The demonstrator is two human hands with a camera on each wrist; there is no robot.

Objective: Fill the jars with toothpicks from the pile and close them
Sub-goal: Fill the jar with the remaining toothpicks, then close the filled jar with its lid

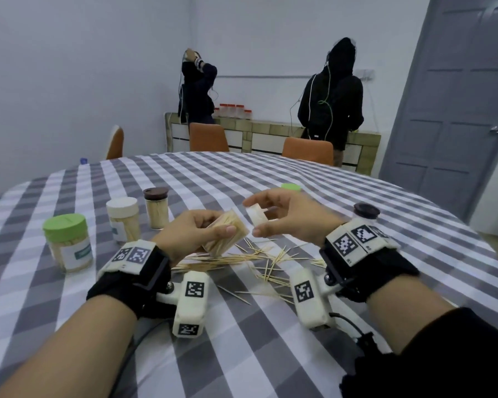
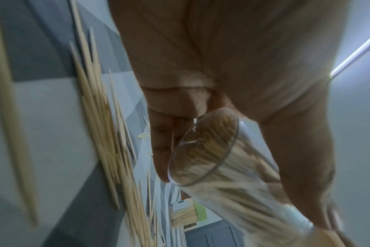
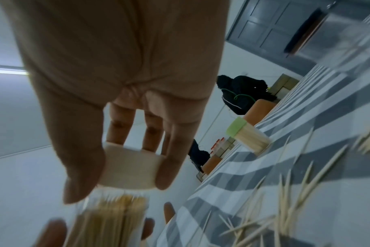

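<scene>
My left hand (image 1: 216, 225) grips a clear jar (image 1: 227, 235) packed with toothpicks, tilted above the table with its open mouth toward my right hand. In the left wrist view my fingers (image 2: 165, 150) curl round the jar (image 2: 222, 167). My right hand (image 1: 255, 216) pinches a white lid (image 1: 256, 215) between thumb and fingers, close beside the jar's mouth. The lid (image 3: 129, 168) hangs just above the jar (image 3: 108, 222) in the right wrist view; I cannot tell whether they touch. A loose pile of toothpicks (image 1: 256, 262) lies under both hands.
Three closed, filled jars stand at the left: green-lidded (image 1: 68, 242), white-lidded (image 1: 124, 218), brown-lidded (image 1: 156, 206). Another green-lidded jar (image 1: 291, 187) stands beyond my right hand, and a dark-lidded one (image 1: 366, 211) behind my right wrist. Two people stand at a far counter.
</scene>
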